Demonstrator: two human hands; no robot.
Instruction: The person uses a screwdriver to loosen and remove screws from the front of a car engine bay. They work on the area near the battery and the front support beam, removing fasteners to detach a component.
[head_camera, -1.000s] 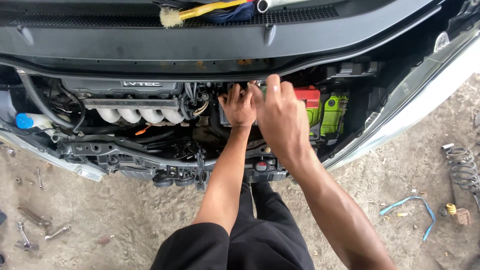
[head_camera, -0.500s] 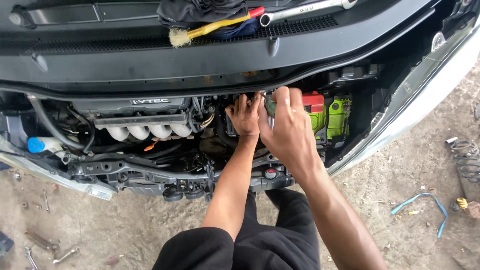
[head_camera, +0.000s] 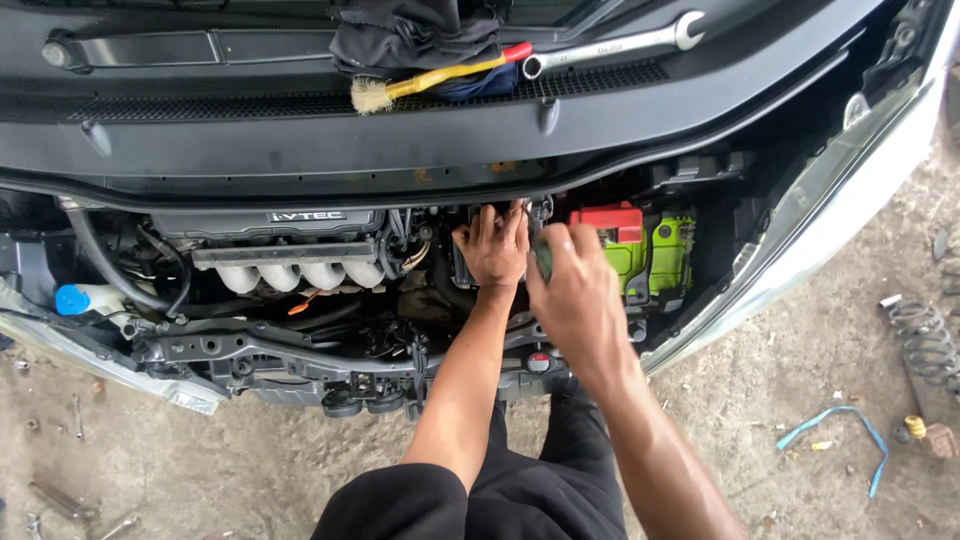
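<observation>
Two bare hands work deep in a car's engine bay (head_camera: 300, 300).
Left hand (head_camera: 492, 245) presses fingers flat on a part, steadying it; right hand (head_camera: 578, 290) closes around a green-handled tool (head_camera: 543, 258).

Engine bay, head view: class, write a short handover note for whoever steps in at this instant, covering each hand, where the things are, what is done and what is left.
Left hand: fingers down in the engine bay beside the battery; what it touches is hidden.
Right hand: grip closed on a small green-handled tool, just right of the left hand.
Spanner, brush and dark cloth lie on the cowl.
Done: bay stands open, front trim off.
Left: cannot tell; the work spot is covered by both hands.
</observation>
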